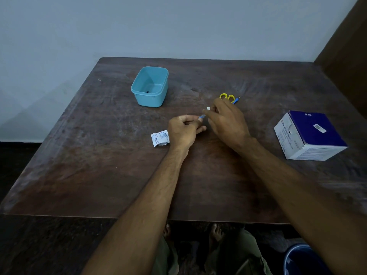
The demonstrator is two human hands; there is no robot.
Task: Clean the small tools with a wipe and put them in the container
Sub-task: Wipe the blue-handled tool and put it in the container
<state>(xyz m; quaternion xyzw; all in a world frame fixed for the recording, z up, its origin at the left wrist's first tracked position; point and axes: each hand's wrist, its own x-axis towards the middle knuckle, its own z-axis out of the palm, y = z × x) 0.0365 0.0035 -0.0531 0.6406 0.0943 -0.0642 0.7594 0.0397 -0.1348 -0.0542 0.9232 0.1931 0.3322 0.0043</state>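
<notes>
Between our fingertips sits a small blue-handled tool [202, 116]: our left hand [183, 131] pinches its near end with curled fingers, and our right hand [228, 120] curls round a small white wipe [208, 108] pressed at the tool's far end. How much of the tool the wipe covers we cannot tell, since our fingers hide most of it.

We judge that we are in the wiping step on this one tool. The next move calls for drawing the wipe along the shaft while the left pinch keeps it from turning, then carrying it to the container.

Just beyond our right knuckles lie the yellow-handled scissors [227, 96], with another blue-handled tool [236, 100] touching or just beside them; both look yet to be wiped. Just left of our left wrist lies a torn white wrapper [159, 138]. Farther out, beyond and left of our left fingers, stands the open blue container [150, 86], with something small and dark at its bottom. Well right of our right hand is the box of alcohol swabs [309, 134]. Nothing on the wooden table [99, 165] stands between our fingers and the container.
</notes>
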